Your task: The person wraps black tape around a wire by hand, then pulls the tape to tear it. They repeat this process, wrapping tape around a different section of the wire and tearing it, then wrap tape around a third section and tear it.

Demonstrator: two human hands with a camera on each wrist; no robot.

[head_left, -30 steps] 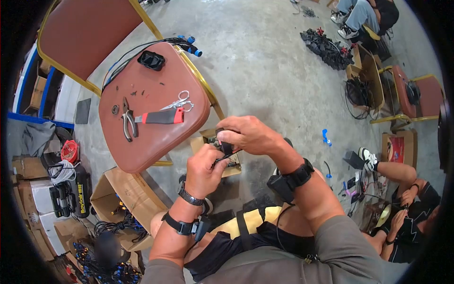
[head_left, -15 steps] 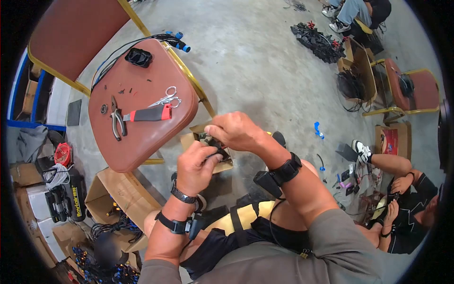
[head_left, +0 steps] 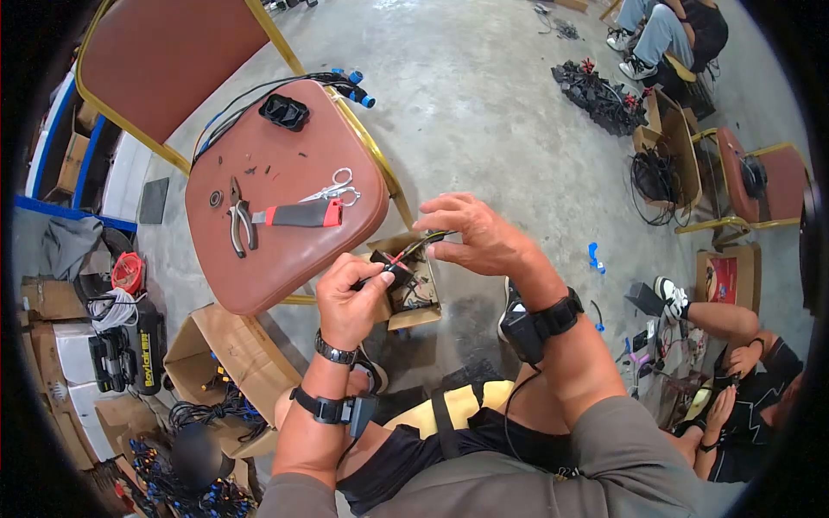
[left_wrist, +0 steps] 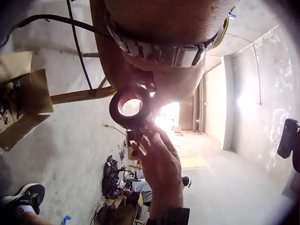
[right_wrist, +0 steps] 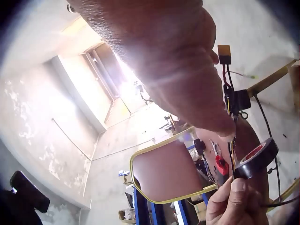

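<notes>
In the head view my left hand (head_left: 347, 302) pinches dark wires beside a black tape roll (head_left: 393, 267). The right wrist view shows that roll (right_wrist: 269, 151) upright, with a red inner ring, against the left fingertips (right_wrist: 238, 185). My right hand (head_left: 485, 240) is to the right, its fingers around thin black and yellow wires (head_left: 438, 235). Red wires show between the hands. In the right wrist view a yellow-ended connector (right_wrist: 225, 54) hangs on wires past the right hand (right_wrist: 187, 70). The left wrist view shows the roll (left_wrist: 145, 117) near the right hand's fingers (left_wrist: 157, 145).
A brown chair (head_left: 250, 276) bears pliers (head_left: 238, 226), scissors (head_left: 339, 186), a red-and-black cutter (head_left: 302, 213) and a black tray (head_left: 283, 112). Below the hands stands a small open carton (head_left: 414, 318). A large box (head_left: 242, 345) with cables is at lower left. Other people sit at right.
The hands have moved apart, uncovering the wires and the roll. My right hand's fingers have spread more. The head view shifted and came back.
</notes>
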